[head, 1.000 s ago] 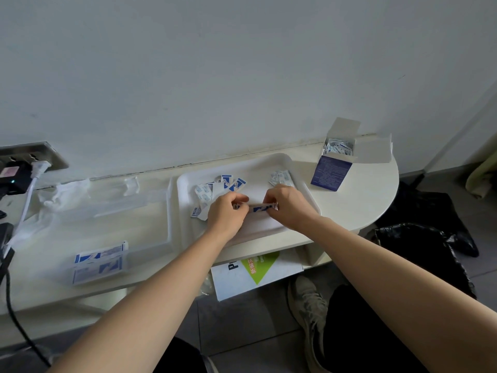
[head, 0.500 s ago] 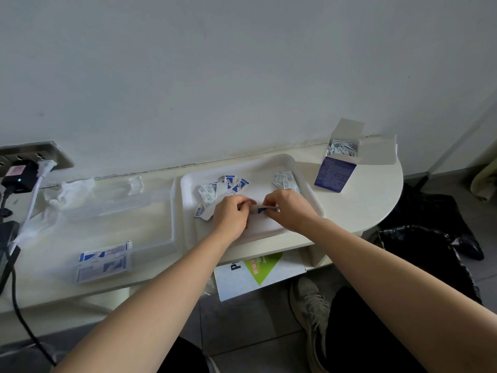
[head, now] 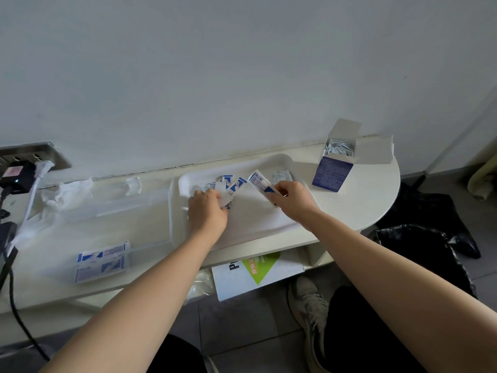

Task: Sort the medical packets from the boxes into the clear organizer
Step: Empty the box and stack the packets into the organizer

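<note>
A white tray (head: 282, 227) on the shelf holds several blue-and-white medical packets (head: 228, 184). My left hand (head: 207, 211) lies over the left side of that pile, fingers curled onto the packets. My right hand (head: 291, 196) grips a small stack of packets (head: 259, 181) lifted at an angle above the tray. A few pale packets (head: 281, 175) lie at the tray's back right. The clear organizer (head: 113, 208) sits left of the tray, with two larger packets (head: 100, 261) in its near corner. An open blue box (head: 333, 169) full of packets stands at the right.
A wall socket with plugs and cables (head: 18, 173) is at far left. Crumpled clear wrap (head: 67, 192) lies at the organizer's back. A white leaflet with a green patch (head: 255, 270) sticks out under the shelf. A black bag (head: 419, 246) and my shoe (head: 309, 300) are on the floor.
My hands have parted. The right one has lifted a packet stack up and to the right; the left one has slid left onto the loose pile.
</note>
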The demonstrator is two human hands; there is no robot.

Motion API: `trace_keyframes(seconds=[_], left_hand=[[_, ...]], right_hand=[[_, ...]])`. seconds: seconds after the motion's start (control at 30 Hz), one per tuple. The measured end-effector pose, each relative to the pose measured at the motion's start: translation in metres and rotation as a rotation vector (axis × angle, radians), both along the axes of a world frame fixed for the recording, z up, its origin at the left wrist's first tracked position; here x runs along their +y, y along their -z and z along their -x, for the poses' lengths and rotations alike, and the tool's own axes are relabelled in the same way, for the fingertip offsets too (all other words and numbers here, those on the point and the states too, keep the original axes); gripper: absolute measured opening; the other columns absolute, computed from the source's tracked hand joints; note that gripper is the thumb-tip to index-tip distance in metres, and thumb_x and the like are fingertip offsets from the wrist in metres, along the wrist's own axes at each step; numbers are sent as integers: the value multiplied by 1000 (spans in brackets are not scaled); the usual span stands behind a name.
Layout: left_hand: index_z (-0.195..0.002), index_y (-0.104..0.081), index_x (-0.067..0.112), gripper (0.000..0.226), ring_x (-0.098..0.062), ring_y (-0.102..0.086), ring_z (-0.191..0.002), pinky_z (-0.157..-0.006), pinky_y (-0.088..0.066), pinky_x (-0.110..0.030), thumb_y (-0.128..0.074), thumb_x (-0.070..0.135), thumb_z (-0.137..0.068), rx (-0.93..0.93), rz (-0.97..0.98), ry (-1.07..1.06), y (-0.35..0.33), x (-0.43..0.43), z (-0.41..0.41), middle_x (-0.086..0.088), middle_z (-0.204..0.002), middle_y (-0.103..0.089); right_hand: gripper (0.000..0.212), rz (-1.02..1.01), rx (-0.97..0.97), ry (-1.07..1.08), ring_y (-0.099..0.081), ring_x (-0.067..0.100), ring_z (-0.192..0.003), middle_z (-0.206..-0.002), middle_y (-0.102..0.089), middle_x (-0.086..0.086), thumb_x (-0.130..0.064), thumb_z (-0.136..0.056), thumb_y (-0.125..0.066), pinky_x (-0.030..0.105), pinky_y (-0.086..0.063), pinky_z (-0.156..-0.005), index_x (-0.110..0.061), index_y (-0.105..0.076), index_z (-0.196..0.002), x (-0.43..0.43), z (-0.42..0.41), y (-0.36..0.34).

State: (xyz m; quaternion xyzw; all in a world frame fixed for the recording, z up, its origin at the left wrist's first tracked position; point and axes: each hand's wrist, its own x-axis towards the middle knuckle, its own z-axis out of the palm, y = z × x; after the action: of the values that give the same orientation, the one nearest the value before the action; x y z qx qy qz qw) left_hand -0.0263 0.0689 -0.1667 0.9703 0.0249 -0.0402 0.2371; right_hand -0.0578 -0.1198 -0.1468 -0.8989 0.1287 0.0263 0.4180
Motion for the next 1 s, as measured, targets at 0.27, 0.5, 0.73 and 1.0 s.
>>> trace_keyframes(seconds=[0.27,0.5,0.73,1.0], left_hand=[[-113,-64,16,28,-30,-52,-111,-92,-45,-35,-60,18,-85,-33,54,-8,0,9,5,-10,-119,-58],[-119,-60,12,33,-34,-51,-112,-93,-41,-36,-62,18,-87,-71,-3,14,2,11,3,-15,-125,-52],[-107,-61,0,23,-39,-56,-100,-78,-41,-37,-47,7,-91,-100,12,-48,-6,14,1,-21,-110,-61],[-61,-58,20,29,-25,-49,-65,-55,-35,-26,-56,0,-82,38,655,-232,-13,10,5,-5,-63,-57]], right_hand=[[21,-170,24,40,-43,9,-56,-69,-57,-2,-25,-92,-60,16,-31,-48,-6,-68,-95,6,-1,1],[19,-264,55,45,-43,11,-58,-69,-58,-1,-24,-92,-61,19,-34,-54,-7,-68,-95,7,0,1],[13,-340,90,67,-43,12,-60,-69,-57,0,-20,-91,-61,21,-34,-56,-8,-66,-95,11,-5,5],[7,-622,117,84,-36,10,-54,-72,-55,6,-14,-90,-62,19,-34,-49,-7,-64,-89,21,-5,-1]])
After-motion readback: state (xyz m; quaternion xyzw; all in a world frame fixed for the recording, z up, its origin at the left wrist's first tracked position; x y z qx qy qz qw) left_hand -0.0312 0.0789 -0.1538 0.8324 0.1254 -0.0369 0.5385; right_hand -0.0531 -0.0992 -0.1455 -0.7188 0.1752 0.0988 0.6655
